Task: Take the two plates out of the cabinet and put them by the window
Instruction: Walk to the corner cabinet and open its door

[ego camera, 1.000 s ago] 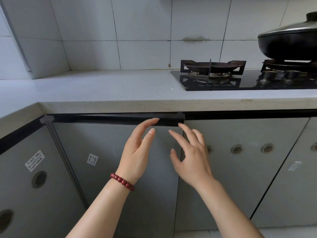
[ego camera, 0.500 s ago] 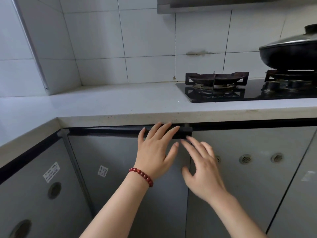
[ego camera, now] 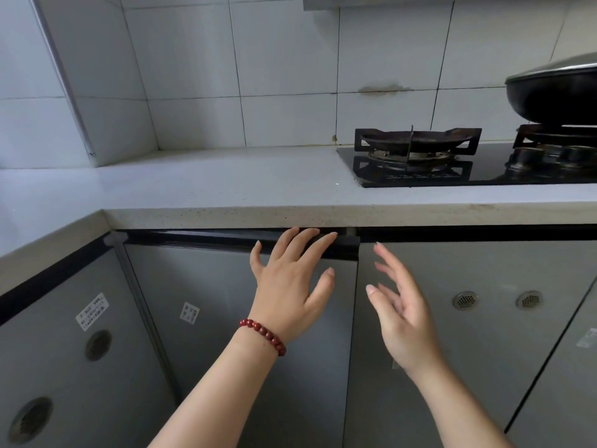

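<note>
While the right hand (ego camera: 403,318) hangs slack, straight left fingers (ego camera: 311,250) atop the cabinet door (ego camera: 226,350).

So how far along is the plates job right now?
Nothing is done yet: no plates are in sight and the cabinet door hides its inside. In hand: the left hand rests its fingers on the door's dark top strip; the right hand hovers open beside it. Left: open the door, take both plates out, carry them to the window.
</note>
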`<state>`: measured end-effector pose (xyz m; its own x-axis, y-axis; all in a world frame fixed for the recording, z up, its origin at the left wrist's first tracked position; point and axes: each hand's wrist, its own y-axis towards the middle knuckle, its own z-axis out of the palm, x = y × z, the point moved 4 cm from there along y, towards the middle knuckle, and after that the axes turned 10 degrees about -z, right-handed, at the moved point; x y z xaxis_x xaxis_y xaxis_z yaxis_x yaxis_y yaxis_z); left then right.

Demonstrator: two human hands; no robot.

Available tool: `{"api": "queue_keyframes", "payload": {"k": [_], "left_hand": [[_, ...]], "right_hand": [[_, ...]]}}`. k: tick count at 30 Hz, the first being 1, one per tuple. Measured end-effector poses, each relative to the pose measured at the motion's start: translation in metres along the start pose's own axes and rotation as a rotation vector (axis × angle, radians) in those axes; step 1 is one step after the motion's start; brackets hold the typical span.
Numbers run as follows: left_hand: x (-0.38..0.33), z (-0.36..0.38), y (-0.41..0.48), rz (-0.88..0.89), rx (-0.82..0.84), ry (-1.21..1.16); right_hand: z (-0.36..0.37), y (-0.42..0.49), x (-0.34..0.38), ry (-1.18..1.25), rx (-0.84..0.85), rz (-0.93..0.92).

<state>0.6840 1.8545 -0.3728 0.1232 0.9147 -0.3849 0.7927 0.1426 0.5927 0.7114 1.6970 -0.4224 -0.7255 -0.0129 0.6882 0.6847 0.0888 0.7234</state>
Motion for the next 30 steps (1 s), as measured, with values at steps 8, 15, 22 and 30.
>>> {"api": "queue_keyframes", "payload": {"k": [8,15,22,30], "left_hand": [[-0.004,-0.005,-0.004,-0.032,-0.018,-0.049],[0.000,-0.005,-0.005,-0.022,-0.038,-0.098],[-0.005,-0.006,-0.005,-0.043,0.047,-0.120],[-0.015,-0.003,-0.016,-0.116,-0.048,-0.166]], "right_hand": [[0.008,0.011,-0.004,0.229,0.019,0.076],[0.004,0.010,-0.004,0.242,-0.032,0.122],[0.006,0.012,-0.003,0.295,-0.151,0.243],[-0.004,0.014,-0.016,0.450,-0.055,0.315]]}}
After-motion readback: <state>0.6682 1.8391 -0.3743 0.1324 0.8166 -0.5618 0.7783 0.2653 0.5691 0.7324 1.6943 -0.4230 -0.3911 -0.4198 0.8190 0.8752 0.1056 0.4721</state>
